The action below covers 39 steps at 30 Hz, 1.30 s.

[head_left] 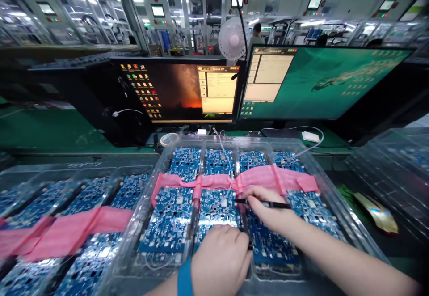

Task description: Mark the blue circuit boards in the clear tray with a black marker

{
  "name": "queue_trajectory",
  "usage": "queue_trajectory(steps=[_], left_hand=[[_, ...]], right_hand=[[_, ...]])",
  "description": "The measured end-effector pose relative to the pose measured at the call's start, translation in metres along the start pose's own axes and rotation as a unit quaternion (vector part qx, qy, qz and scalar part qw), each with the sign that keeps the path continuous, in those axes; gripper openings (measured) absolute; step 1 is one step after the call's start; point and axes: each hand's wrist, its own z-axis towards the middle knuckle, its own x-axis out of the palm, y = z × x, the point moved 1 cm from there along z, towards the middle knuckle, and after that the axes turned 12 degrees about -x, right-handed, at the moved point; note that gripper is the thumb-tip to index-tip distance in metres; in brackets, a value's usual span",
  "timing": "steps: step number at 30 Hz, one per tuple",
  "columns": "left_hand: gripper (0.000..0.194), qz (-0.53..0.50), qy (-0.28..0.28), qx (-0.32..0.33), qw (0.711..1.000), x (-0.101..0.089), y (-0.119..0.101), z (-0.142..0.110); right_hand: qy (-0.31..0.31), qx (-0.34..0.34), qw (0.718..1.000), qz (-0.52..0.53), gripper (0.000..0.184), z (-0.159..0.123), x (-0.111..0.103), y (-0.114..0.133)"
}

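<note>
A clear plastic tray [348, 215] holds blue circuit boards in several compartments, and a pink strap [268, 177] runs across them. My right hand [264, 209] grips a slim black probe pen [268, 205] just below the strap, above a blue circuit board [214, 211]. My left hand [221, 260], with a blue wristband [184, 279], curls over the front boards. A thin dark piece [250, 244] shows beside its fingertips, and the fingers hide whatever they hold. A thin white wire [221, 153] crosses the back boards.
A second clear tray [80, 238] of strapped boards stands to the left, and another clear tray [385, 175] to the right. A gold computer mouse [375, 213] lies right of the tray. Two monitors [321, 81] stand behind, with a tape roll [168, 139] and a white fan [233, 39].
</note>
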Motion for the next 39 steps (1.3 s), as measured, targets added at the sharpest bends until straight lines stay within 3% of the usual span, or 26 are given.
queue_trajectory(steps=[2, 5, 14, 18, 21, 24, 27, 30, 34, 39], left_hand=[[0.013, 0.017, 0.018, -0.003, 1.0, 0.006, 0.003, -0.003], [0.013, 0.023, 0.042, 0.001, 0.999, 0.011, 0.006, -0.003], [0.016, 0.033, 0.01, 0.042, 0.999, 0.014, 0.008, -0.002], [0.015, 0.018, 0.015, 0.026, 0.999, 0.013, 0.008, -0.002], [0.014, 0.001, 0.018, 0.009, 1.0, 0.012, 0.008, -0.002], [0.013, -0.047, 0.003, -0.015, 0.999, 0.008, 0.01, -0.002], [0.017, -0.125, -0.071, -0.064, 0.988, 0.003, 0.014, -0.003], [0.02, -0.175, -0.143, -0.123, 0.966, 0.002, 0.019, -0.002], [0.017, -0.196, -0.157, -0.153, 0.956, 0.004, 0.021, -0.001], [0.017, -0.205, -0.143, -0.144, 0.957, 0.003, 0.02, -0.001]], right_hand=[[0.018, -0.009, 1.0, -0.009, 0.021, 0.01, 0.02, -0.002], [0.028, 0.002, 0.999, -0.018, 0.02, 0.015, 0.031, -0.007], [0.055, 0.016, 0.998, -0.036, 0.021, 0.014, 0.033, -0.012], [0.081, -0.005, 0.996, -0.021, 0.02, 0.015, 0.032, -0.008], [0.05, 0.027, 0.998, 0.041, 0.021, 0.013, 0.024, -0.007], [-0.026, 0.077, 0.986, 0.143, 0.022, 0.007, 0.008, -0.005], [-0.08, 0.096, 0.956, 0.264, 0.022, -0.002, -0.004, -0.001], [-0.095, 0.093, 0.922, 0.363, 0.023, -0.013, -0.007, 0.004], [-0.118, 0.089, 0.9, 0.41, 0.022, -0.021, -0.002, 0.009], [-0.087, 0.086, 0.914, 0.386, 0.025, -0.021, 0.003, 0.008]])
